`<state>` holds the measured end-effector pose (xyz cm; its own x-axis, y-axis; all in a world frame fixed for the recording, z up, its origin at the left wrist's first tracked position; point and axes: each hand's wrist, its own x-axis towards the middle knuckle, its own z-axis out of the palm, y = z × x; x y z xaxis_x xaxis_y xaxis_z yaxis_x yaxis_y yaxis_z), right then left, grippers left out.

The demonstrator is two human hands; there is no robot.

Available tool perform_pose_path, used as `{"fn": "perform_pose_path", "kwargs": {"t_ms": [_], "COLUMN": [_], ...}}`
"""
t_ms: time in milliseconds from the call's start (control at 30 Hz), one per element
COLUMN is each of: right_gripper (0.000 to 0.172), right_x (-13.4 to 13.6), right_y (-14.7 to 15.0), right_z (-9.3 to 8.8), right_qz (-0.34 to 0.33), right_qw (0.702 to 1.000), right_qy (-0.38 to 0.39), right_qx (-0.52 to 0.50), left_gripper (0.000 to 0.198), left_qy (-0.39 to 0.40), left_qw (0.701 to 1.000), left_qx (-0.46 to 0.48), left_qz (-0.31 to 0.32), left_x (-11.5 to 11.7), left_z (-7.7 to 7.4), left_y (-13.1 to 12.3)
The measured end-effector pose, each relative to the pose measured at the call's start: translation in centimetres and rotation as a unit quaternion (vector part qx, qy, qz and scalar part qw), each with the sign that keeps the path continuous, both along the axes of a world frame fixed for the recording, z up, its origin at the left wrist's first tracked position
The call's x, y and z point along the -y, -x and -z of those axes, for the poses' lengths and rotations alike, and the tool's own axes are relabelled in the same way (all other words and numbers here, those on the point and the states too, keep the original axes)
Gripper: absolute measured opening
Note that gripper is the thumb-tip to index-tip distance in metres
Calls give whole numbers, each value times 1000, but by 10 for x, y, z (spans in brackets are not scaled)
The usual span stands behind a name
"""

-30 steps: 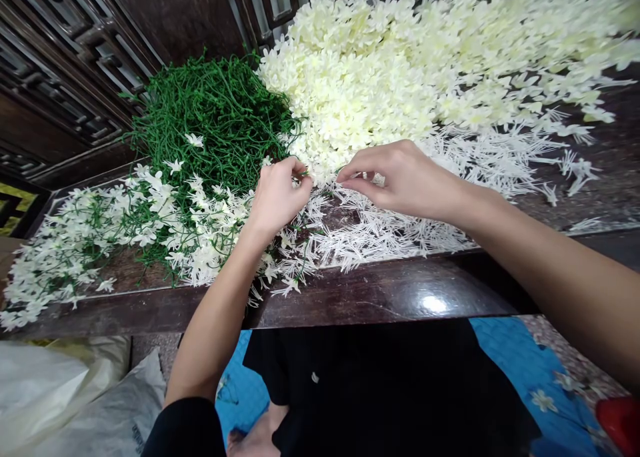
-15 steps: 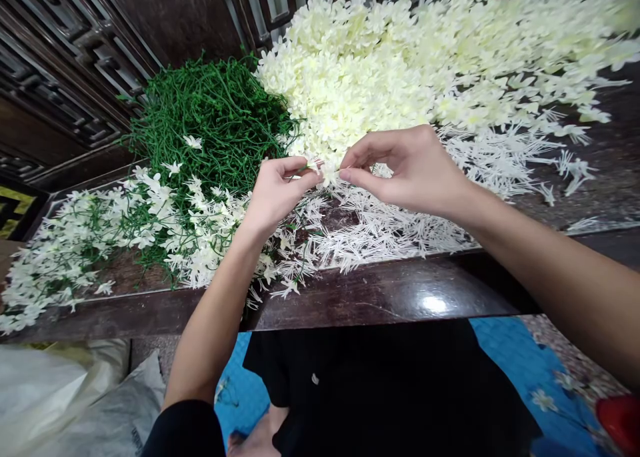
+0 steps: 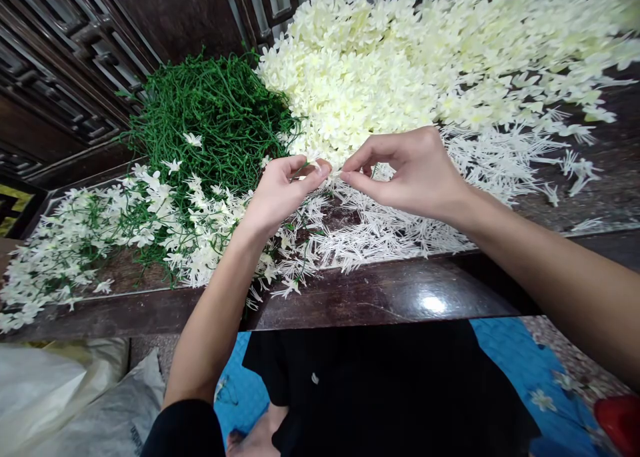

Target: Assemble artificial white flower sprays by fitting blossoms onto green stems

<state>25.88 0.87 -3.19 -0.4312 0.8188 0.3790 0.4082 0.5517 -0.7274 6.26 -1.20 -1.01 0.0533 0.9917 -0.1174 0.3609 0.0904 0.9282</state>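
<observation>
My left hand (image 3: 278, 191) pinches a thin green stem (image 3: 303, 170) with a small white flower at its tip, above the dark wooden table (image 3: 390, 290). My right hand (image 3: 410, 171) is a finger's width to the right, thumb and forefinger pinched together at the same flower; what it grips is too small to make out. Behind the hands lies a large heap of cream artificial flowers (image 3: 400, 63). A pile of green stems (image 3: 210, 117) sits at the back left. Finished flowered stems (image 3: 100, 237) spread along the left. White spiky plastic pieces (image 3: 390, 230) lie under and right of the hands.
Dark carved wooden panels (image 3: 60, 63) stand behind the table at left. White sacks (image 3: 60, 390) lie on the floor at lower left. A blue patterned cloth (image 3: 525, 377) and my dark clothing fill the space below the table edge. A red object (image 3: 620, 420) shows at the bottom right corner.
Both hands rose slightly from the white pieces and came closer together. The flower between the fingertips is now pressed at the left hand's stem tip.
</observation>
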Motion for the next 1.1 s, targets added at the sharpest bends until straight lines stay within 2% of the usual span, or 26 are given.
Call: {"fn": "perform_pose_path", "kwargs": {"t_ms": [167, 300, 400, 533, 700, 833, 1100], "right_gripper": [17, 15, 16, 14, 14, 17, 20], "right_x": [1, 1, 1, 0, 0, 1, 1], "right_y": [0, 0, 0, 0, -1, 0, 1], "right_z": [0, -1, 0, 2, 2, 0, 4], "right_qz": [18, 3, -4, -16, -25, -7, -30], "right_qw": [1000, 999, 999, 999, 999, 1000, 998], "right_qy": [-12, -19, -27, -21, -27, -19, -54], "right_qx": [-12, -29, -42, -38, -29, -12, -33], "left_gripper": [19, 17, 18, 23, 20, 7, 11], "left_qy": [-13, -9, -3, -34, -29, -14, -23], "left_qw": [1000, 1000, 1000, 999, 999, 1000, 1000], "left_qx": [-12, -12, -22, -22, -15, 25, 16], "left_qz": [9, -4, -7, 4, -1, -9, -5], "left_x": [0, 0, 0, -2, -2, -2, -1], "left_z": [-3, -3, -1, 5, 7, 5, 5], "left_y": [1, 2, 3, 4, 5, 4, 2]}}
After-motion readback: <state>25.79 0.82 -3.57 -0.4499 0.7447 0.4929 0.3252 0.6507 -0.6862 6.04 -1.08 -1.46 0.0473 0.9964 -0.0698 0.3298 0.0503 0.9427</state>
